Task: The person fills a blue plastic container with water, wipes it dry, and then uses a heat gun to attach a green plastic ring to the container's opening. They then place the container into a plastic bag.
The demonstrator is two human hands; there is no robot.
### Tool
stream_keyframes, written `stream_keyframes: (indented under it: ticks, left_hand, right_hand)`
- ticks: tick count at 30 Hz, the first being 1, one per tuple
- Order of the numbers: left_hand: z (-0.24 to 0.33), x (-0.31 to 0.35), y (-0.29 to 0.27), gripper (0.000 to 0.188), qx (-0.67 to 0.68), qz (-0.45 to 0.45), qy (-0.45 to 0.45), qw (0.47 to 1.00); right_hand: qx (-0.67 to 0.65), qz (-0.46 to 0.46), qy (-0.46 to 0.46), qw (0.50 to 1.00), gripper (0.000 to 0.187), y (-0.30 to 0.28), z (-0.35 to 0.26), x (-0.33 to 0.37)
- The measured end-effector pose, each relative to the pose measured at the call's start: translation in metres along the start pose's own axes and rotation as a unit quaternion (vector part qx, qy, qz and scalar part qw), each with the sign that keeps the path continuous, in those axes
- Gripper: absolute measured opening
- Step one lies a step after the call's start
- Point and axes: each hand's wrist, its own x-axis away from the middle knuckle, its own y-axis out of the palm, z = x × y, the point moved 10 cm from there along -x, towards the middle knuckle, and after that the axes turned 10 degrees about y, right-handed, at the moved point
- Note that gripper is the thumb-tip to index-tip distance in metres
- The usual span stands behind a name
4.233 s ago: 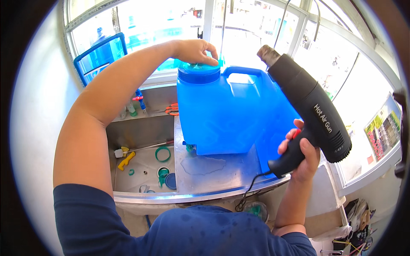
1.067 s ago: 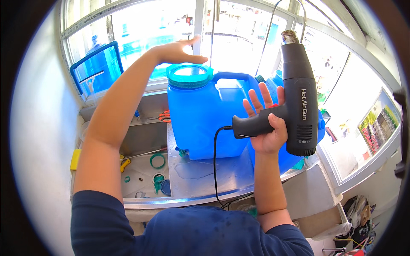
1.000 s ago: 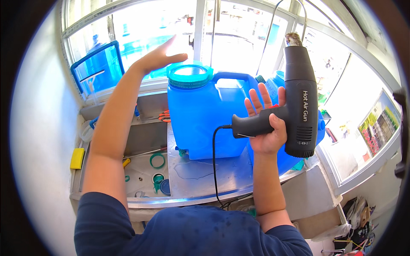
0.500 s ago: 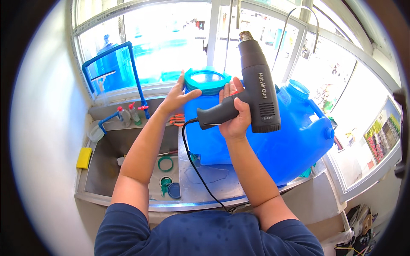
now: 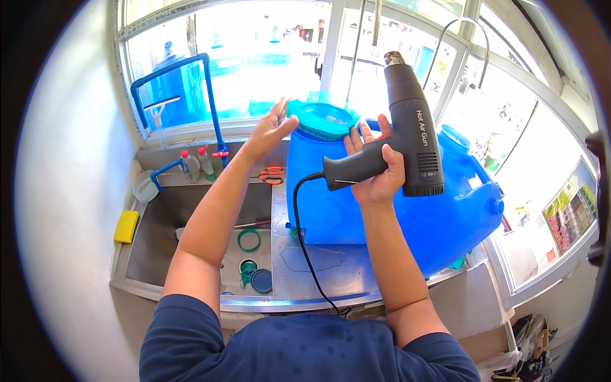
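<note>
A blue water jug point(image 5: 324, 197) stands upright in front of me, with a loose teal plastic film band point(image 5: 318, 127) around its open mouth. Beside the band's left side is my left hand point(image 5: 270, 134), its fingers stretched out and thumb apart, holding nothing. My right hand point(image 5: 380, 181) carries a black hot air gun point(image 5: 414, 127) by its handle, nozzle pointing up and away. The thumb hooks over that handle while the fingertips reach the band's right side. A black cord point(image 5: 304, 235) hangs from the grip. Whether the gun is running cannot be seen.
A second blue jug point(image 5: 439, 229) leans at the right. The steel sink point(image 5: 168, 223) at left contains a teal ring point(image 5: 249, 239) and a blue cap point(image 5: 261, 281). Orange-handled pliers point(image 5: 272, 175), spray bottles point(image 5: 189, 167), a yellow sponge point(image 5: 126, 226) and blue piping point(image 5: 213, 108) surround it.
The view has shifted, so the jug and both hands appear farther right. My left fingers look straighter at the band, which now sits more tilted. The hot air gun stays in my right hand.
</note>
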Motion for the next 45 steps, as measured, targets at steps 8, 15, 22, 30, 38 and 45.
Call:
stream_keyframes:
  ticks: [8, 15, 22, 30, 38, 45]
  left_hand:
    - [-0.009, 0.012, 0.021, 0.076, 0.013, -0.110, -0.087, 0.990]
    - [0.001, 0.007, 0.018, 0.112, -0.016, -0.084, -0.018, 0.996]
    - [-0.009, -0.010, 0.019, 0.120, -0.154, -0.192, -0.109, 0.963]
    - [0.001, -0.001, 0.022, 0.113, -0.072, -0.105, -0.038, 0.991]
    - [0.010, 0.016, 0.030, 0.128, 0.057, 0.018, -0.046, 0.997]
    - [0.006, 0.026, 0.037, 0.111, -0.039, -0.019, -0.024, 0.999]
  right_hand:
    - [-0.044, 0.004, 0.000, 0.999, 0.083, 0.001, 0.003, 0.003]
    - [0.005, 0.002, 0.025, 1.000, 0.084, 0.001, -0.003, -0.002]
    - [-0.052, 0.000, 0.045, 0.998, 0.082, -0.004, -0.005, -0.005]
    - [0.002, 0.014, -0.018, 1.000, 0.081, 0.003, -0.007, -0.002]
    - [0.008, -0.004, 0.011, 1.000, 0.083, 0.006, -0.004, -0.007]
    - [-0.010, 0.001, 0.040, 0.999, 0.083, -0.004, -0.004, -0.011]
